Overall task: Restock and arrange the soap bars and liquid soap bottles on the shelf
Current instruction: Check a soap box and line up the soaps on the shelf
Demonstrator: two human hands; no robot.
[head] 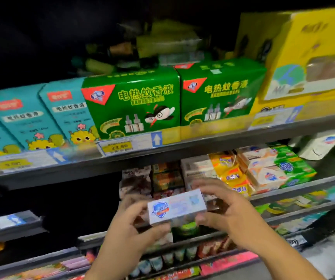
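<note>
A white soap bar box (177, 206) with a blue shield logo is held level in front of the soap shelf. My left hand (129, 225) grips its left end, thumb under the front edge. My right hand (226, 211) grips its right end, fingers curled over the top. Behind the box, the soap shelf (304, 188) holds stacked soap bars: yellow packs (233, 178), white and orange boxes (263, 170) and green packs (291, 166). A dark gap lies at the left of this shelf.
The shelf above carries green mosquito-liquid boxes (132, 110), teal boxes (27, 122) and a big yellow carton (308, 57), with price tags (120, 146) on its rail. Lower shelves hold small bottles (162, 261) and pink packs. A white pouch (320, 146) lies at the right.
</note>
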